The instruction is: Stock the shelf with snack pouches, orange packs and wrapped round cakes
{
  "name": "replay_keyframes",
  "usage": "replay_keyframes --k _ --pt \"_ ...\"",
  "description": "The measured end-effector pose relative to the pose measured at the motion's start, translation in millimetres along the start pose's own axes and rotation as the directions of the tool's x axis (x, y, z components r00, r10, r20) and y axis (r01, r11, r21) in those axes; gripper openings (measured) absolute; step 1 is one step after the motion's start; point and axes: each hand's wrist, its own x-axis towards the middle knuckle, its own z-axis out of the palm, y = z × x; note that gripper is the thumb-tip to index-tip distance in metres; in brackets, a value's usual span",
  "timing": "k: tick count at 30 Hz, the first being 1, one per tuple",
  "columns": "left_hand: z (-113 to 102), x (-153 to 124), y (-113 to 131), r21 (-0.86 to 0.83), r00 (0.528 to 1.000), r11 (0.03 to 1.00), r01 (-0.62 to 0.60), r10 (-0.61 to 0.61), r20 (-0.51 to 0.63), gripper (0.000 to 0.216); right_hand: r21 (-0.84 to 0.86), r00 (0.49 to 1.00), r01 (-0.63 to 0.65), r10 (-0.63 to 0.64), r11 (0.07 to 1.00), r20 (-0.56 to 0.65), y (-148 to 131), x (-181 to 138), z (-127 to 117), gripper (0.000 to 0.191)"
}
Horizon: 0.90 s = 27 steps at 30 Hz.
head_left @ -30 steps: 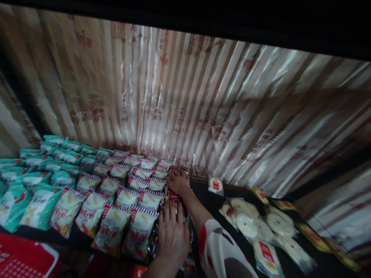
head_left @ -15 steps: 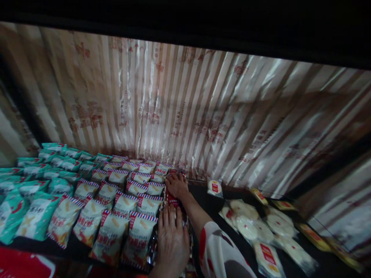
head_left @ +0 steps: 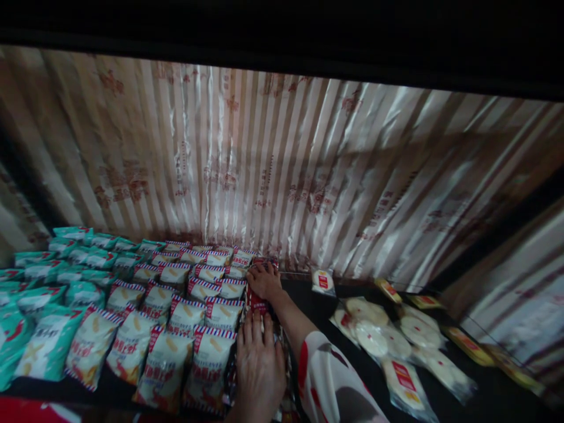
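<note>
My left hand [head_left: 259,367] lies flat, fingers together, on the near end of a row of dark red snack packs [head_left: 257,302] on a black shelf [head_left: 321,305]. My right hand [head_left: 263,279] reaches further in and presses flat on the far end of the same row, near the back wall; its white sleeve with red patches [head_left: 335,382] shows at the bottom. Rows of white, red-and-blue-striped snack bags [head_left: 185,311] lie directly left of the red packs.
Teal snack bags [head_left: 48,288] fill the shelf's left part. Clear packs of round white cakes [head_left: 374,335] and small yellow packs [head_left: 467,343] lie to the right. A shiny striped foil sheet [head_left: 282,164] covers the back wall. The shelf above [head_left: 282,29] is dark.
Both hands stay pressed on the red packs. The view has tilted up and drifted a little, so the shelf contents sit lower and further left in the picture.
</note>
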Motion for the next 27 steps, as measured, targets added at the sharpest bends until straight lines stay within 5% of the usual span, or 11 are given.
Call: replay_keyframes --k 18,27 --pt "-10 7 -5 -0.044 0.995 0.996 0.075 -0.071 0.077 0.042 -0.024 0.999 0.031 -0.031 0.999 -0.024 -2 11 -6 0.049" --pt "-11 9 -9 -0.061 0.997 0.997 0.048 -0.044 0.069 0.043 0.244 0.946 0.064 0.019 0.968 -0.324 8 -14 -26 0.048"
